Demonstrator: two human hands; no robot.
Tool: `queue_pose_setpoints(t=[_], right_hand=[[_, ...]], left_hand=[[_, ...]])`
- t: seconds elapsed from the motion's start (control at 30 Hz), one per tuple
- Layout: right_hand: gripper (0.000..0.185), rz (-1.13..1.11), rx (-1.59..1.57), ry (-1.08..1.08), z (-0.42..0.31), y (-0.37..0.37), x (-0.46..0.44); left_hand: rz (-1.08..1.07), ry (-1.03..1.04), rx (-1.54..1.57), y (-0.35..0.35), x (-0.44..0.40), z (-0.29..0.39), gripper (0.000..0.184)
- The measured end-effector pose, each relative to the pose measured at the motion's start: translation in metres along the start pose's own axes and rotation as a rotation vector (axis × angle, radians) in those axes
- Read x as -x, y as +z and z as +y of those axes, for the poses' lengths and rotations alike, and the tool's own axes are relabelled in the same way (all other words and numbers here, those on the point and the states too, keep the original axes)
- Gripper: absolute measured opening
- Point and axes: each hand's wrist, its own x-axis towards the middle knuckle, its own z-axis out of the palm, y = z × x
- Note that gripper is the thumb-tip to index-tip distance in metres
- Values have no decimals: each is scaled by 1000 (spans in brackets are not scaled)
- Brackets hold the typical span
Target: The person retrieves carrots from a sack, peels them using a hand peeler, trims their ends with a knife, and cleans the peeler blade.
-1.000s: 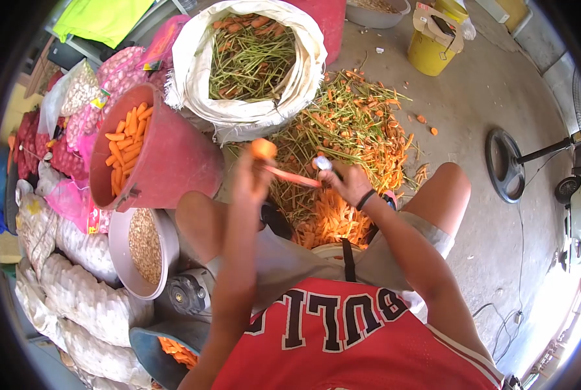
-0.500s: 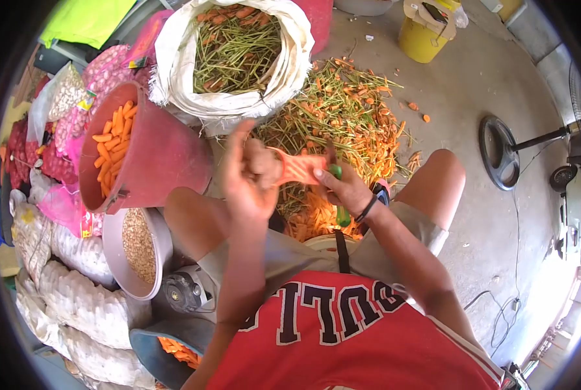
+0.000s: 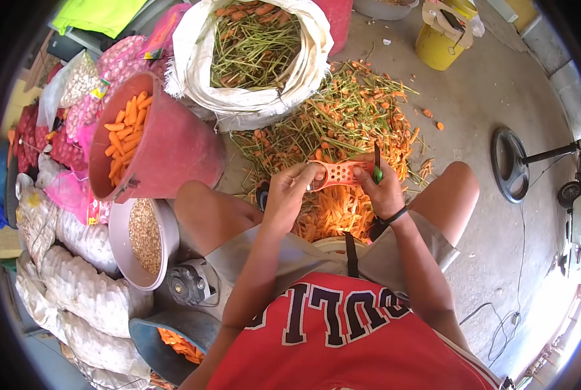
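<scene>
An orange peeler (image 3: 340,173) with a perforated handle is held level between my two hands, above a heap of carrot peelings (image 3: 338,211). My left hand (image 3: 286,198) pinches its left end between thumb and fingers. My right hand (image 3: 385,193) grips the right end of the peeler and also keeps a green-handled knife (image 3: 377,174), its dark blade pointing up and away. My palm hides part of the knife's handle. Beyond the hands, green stems and carrot ends lie in a wide pile (image 3: 362,123) on the floor.
A white sack (image 3: 193,71) of trimmings stands ahead. To my left are a red tub (image 3: 183,146) of peeled carrots, a pale basin (image 3: 167,234), a blue container (image 3: 151,344) and stacked sacks (image 3: 89,286). A yellow bucket (image 3: 437,49), a round stand base (image 3: 508,162) and a cable (image 3: 521,260) lie rightward.
My left hand, blurred and raised with its fingers partly extended before, now pinches the peeler's left end. The peeler's perforated face has turned into view. The whole view has shifted slightly.
</scene>
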Motion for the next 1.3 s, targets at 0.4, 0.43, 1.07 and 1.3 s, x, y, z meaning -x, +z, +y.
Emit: queue_pose_setpoints(t=[0.4,0.43,1.07,1.3], right_hand=[[22,78,-105,54,-7,-1,6],[22,90,-100,46,-7,-1,6],[20,76,-139,106,-76,24,25],[19,-144,-467,269,-68,53,50]], left_hand=[[14,-44,224,6,19,-32,25],[-10,-52,250,6,21,-34,26],[19,253,469,34,-7,17,26],[115,392,471,49,10,34,45]])
